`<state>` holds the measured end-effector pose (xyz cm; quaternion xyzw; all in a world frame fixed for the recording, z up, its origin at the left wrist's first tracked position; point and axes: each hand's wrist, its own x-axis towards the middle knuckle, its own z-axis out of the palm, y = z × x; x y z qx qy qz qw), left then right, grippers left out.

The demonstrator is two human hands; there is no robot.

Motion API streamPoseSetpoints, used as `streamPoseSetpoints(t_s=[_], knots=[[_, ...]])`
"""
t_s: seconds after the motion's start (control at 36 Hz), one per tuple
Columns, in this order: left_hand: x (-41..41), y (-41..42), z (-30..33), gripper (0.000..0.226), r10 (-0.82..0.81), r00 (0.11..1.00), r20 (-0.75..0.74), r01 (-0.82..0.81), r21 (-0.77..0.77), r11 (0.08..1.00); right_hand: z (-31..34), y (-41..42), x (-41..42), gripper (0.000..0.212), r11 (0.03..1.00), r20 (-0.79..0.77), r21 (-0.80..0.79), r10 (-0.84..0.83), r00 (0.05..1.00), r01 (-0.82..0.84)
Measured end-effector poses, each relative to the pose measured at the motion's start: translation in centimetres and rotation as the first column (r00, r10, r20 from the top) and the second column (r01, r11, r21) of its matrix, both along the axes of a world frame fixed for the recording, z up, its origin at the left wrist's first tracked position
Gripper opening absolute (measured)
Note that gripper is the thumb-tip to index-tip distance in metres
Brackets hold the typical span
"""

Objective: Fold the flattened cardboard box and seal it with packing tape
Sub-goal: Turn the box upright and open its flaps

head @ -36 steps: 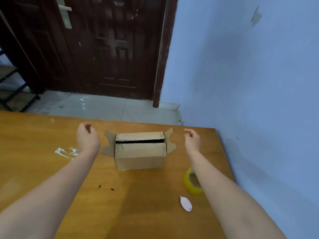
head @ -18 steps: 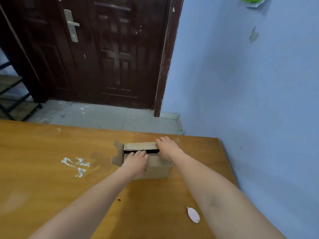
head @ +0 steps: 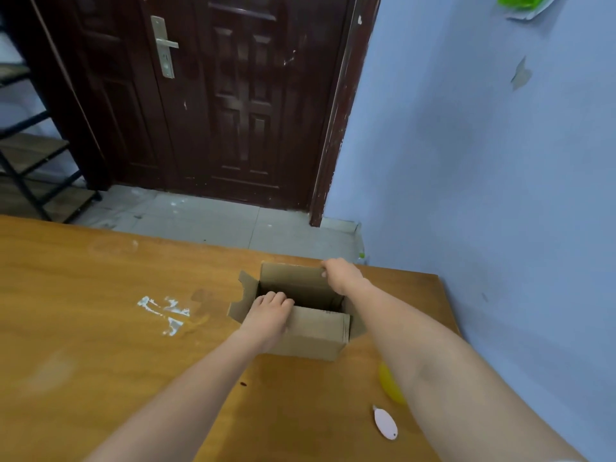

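Box (head: 310, 331) stands erected between both hands, top flaps open. Left hand (head: 268, 316) grips near flap, right hand (head: 341, 275) grips far flap. Tape (head: 390, 385), under right forearm, untouched; sealing remains.

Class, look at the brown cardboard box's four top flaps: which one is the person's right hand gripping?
The far long flap, standing upright: the right hand grips its top corner.

Matt brown cardboard box (head: 313, 335), smooth glossy wooden table (head: 100, 328), glossy yellow tape roll (head: 390, 385)
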<state>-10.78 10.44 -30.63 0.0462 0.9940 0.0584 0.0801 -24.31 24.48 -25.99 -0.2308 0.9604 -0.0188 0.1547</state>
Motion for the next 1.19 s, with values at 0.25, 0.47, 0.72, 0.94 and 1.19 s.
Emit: streamPoseSetpoints(t_s=[0.25,0.47,0.72,0.94,1.19], knots=[[2.6,0.2,0.9,0.051,-0.257,0.965,-0.061,0.247,-0.135,0.96,-2.4,-0.9,1.0,0.033,0.999,-0.263,-0.049,0.006,0.965,-0.019],[5.1,0.0,-2.0,0.054,-0.197,0.967,0.163,0.205,-0.036,0.978,-3.7,-1.3,0.1,0.063,0.999,-0.098,0.04,-0.029,0.995,0.033],[3.7,1.2,-2.0,0.062,-0.028,0.988,0.153,0.038,-0.065,0.997,-6.4,-1.9,2.8,0.072,0.993,0.044,0.102,-0.067,0.997,0.063],[1.8,2.8,-1.7,0.025,0.032,0.989,0.142,-0.009,-0.161,0.987,-5.7,-1.3,3.2,0.024,0.995,0.048,0.063,-0.079,0.996,0.076],[0.8,2.4,-1.5,0.019,0.012,0.979,0.204,0.007,-0.094,0.996,-5.1,-0.8,2.6,0.029,0.995,0.164,-0.015,-0.099,0.982,0.103]])
